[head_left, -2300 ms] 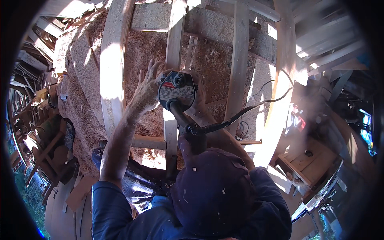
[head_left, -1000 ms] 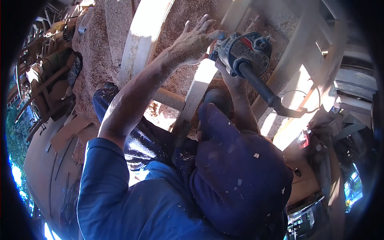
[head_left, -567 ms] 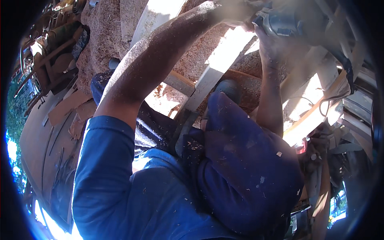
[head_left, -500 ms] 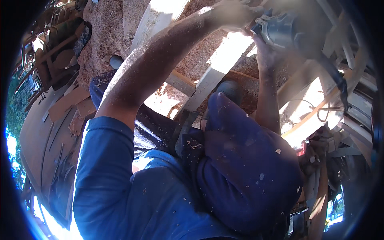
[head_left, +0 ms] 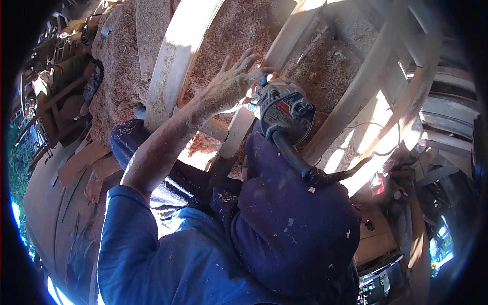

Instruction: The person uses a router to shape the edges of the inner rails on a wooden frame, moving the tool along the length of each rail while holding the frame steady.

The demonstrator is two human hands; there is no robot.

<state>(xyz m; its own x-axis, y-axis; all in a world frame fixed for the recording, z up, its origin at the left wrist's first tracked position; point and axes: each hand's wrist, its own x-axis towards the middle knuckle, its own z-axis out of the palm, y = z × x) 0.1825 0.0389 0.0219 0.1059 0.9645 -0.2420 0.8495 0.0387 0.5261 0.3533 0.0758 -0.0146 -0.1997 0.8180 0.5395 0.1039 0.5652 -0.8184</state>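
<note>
My left hand [head_left: 229, 84] has its fingers spread above a wooden frame, with a fingertip touching the front of a dusty power tool [head_left: 284, 114]. The tool is dark grey and silver with a red label, and a thick black pipe or sleeve runs from it toward a loose cord [head_left: 366, 162]. My right hand is almost wholly hidden behind the tool, so its grip cannot be made out. The tool stands over a pale timber [head_left: 236, 127] of the frame, just beyond my bent knee [head_left: 264, 157] in dark trousers.
Curved wooden ribs [head_left: 178, 56] and crosspieces surround me, with shavings [head_left: 114, 101] piled on and between them. Scrap wood and clutter [head_left: 66, 91] crowd the left edge. At the lower right are a brown wooden panel [head_left: 373, 234] and a small red object [head_left: 377, 185].
In the last half second the tool and my left hand have come down and left, nearer my knee. The tool's labelled top now shows sharply, and my right forearm has dropped out of sight.
</note>
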